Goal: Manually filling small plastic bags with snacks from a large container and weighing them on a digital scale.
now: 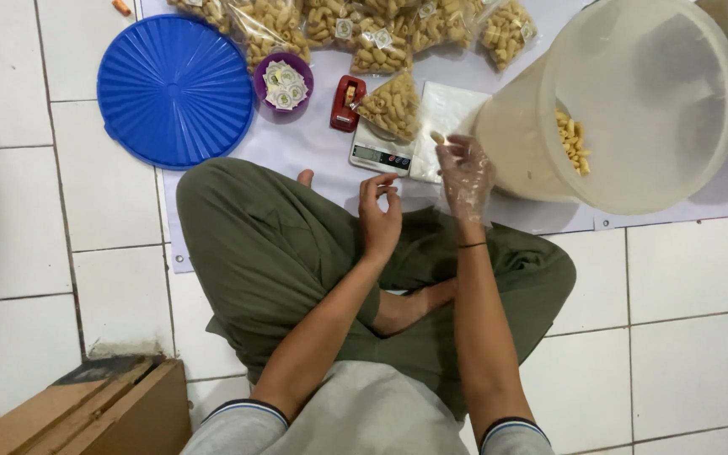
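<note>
Hands over crossed legs on the tiled floor (pixel 18 211): left hand (pixel 378 215) empty, fingers loosely curled; gloved right hand (pixel 463 175), fingers pinched on a snack piece (pixel 437 136), just before the scale (pixel 381 152) bearing a filled bag (pixel 392 105), beside a tilted tub (pixel 634 168).

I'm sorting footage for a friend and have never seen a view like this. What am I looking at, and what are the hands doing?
The single picture comes from a camera worn on the person's head, looking down at their crossed legs on a tiled floor. The right hand, in a thin clear glove, pinches one small snack piece near a kitchen scale bearing a filled snack bag. The left hand is bare and holds nothing. Nearby: a tipped clear tub, a blue lid, a red stapler.
</note>
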